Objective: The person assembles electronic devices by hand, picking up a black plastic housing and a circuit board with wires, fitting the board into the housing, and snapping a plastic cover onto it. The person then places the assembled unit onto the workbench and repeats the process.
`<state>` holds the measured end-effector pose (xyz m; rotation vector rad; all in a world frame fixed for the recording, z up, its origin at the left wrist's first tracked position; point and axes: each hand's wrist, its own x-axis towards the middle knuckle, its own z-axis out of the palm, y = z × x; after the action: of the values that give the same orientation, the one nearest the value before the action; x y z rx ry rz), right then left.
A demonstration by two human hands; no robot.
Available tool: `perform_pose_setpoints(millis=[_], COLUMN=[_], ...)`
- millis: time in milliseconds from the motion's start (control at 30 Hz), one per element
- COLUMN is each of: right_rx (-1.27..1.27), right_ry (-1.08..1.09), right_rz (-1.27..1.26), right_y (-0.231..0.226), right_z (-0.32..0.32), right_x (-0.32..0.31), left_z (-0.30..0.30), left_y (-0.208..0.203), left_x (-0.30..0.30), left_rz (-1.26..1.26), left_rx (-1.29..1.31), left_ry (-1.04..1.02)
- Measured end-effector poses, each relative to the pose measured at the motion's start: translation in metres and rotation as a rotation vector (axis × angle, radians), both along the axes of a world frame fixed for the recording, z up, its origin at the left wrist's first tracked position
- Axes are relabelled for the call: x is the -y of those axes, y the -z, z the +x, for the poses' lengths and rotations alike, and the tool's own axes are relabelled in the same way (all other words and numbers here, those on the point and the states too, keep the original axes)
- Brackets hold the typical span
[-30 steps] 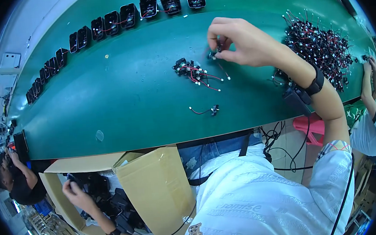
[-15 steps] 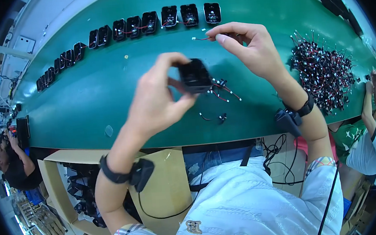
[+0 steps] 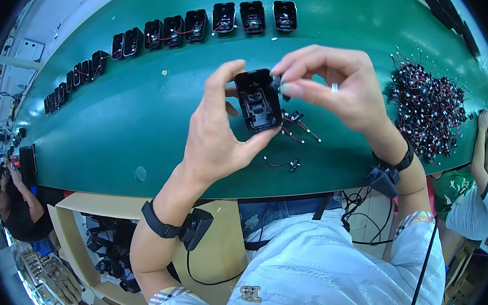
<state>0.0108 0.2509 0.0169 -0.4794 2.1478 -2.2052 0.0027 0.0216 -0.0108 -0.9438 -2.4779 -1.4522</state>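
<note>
My left hand [image 3: 213,136] holds a black plastic housing [image 3: 259,104] by its sides, open face toward me, showing moulded ribs inside. At the housing's upper right edge, my right hand [image 3: 344,84] pinches a small black wired part [image 3: 280,86] between thumb and fingertips. Its white plug [image 3: 334,87] shows against the palm; most of the lead is hidden by the fingers. Whether the part touches the housing I cannot tell. Just beyond the housing lie several loose wired parts [image 3: 296,118] with red and black leads, and another single wired part [image 3: 293,164] lies closer to me.
A row of black housings [image 3: 196,27] curves along the far side of the green table [image 3: 155,113], several with red leads. A big heap of wired parts [image 3: 428,109] sits at right. Below left stands a cardboard box [image 3: 96,201] of black pieces. Other people work at both sides.
My right hand has come down and toward me, bringing the wired part up to the housing. The housing has turned its open face more toward me and sits slightly farther right.
</note>
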Motion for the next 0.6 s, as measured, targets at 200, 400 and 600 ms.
perform_pose_setpoints(millis=[200, 400, 600], right_rx=[-0.339, -0.558, -0.698], right_ry=[0.034, 0.103, 0.154], right_rz=[0.263, 0.448, 0.536], right_y=[0.005, 0.015, 0.019], right_z=[0.005, 0.008, 0.007], right_x=[0.010, 0.020, 0.029], left_z=[-0.008, -0.011, -0.009], left_y=[-0.004, -0.002, -0.009], left_x=[0.006, 0.007, 0.009], left_rz=[-0.051, -0.073, -0.112], left_rx=[-0.097, -0.117, -0.216], left_ry=[-0.045, -0.033, -0.022])
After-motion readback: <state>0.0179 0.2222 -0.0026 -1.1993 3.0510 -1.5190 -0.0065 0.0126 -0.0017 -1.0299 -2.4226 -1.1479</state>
